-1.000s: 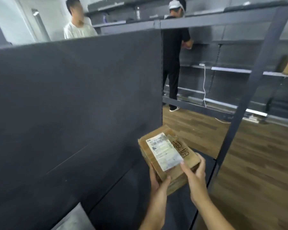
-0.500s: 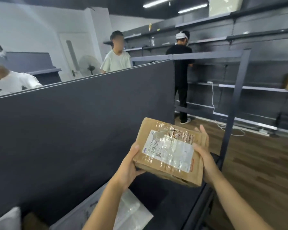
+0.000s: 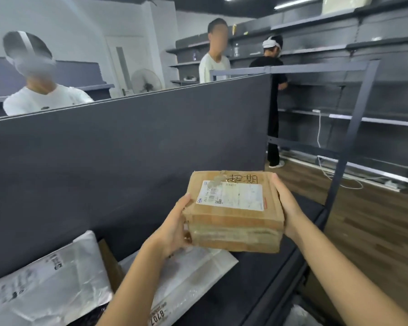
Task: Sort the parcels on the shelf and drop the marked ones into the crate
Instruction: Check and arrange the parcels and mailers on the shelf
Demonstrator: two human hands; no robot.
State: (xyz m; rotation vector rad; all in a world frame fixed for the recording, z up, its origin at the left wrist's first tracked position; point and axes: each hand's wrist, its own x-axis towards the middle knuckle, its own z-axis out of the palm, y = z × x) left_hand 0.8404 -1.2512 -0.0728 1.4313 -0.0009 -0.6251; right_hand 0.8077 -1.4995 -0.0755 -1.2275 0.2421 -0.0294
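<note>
A brown cardboard parcel (image 3: 233, 212) with a white shipping label and black handwritten marks on top hangs in the air above the dark shelf board (image 3: 257, 285). My left hand (image 3: 174, 229) grips its left end, thumb on the top edge. My right hand (image 3: 286, 208) holds its right side, fingers along the edge. Two silvery-white plastic mailer bags lie on the shelf: one at the lower left (image 3: 45, 285), one under my left forearm (image 3: 189, 276). A brown cardboard piece (image 3: 110, 267) stands between them. No crate is in view.
A tall dark back panel (image 3: 127, 149) closes the shelf on the left. A grey metal upright (image 3: 349, 147) stands at the shelf's right end, with wooden floor (image 3: 375, 231) beyond. Three people stand behind the panel and at the far shelving (image 3: 363, 67). A white bag (image 3: 302, 316) shows below the shelf.
The parcel has come up from near the shelf and turned so its long side faces me, label up. My view rose, showing the mailer bags on the shelf and the people behind the panel.
</note>
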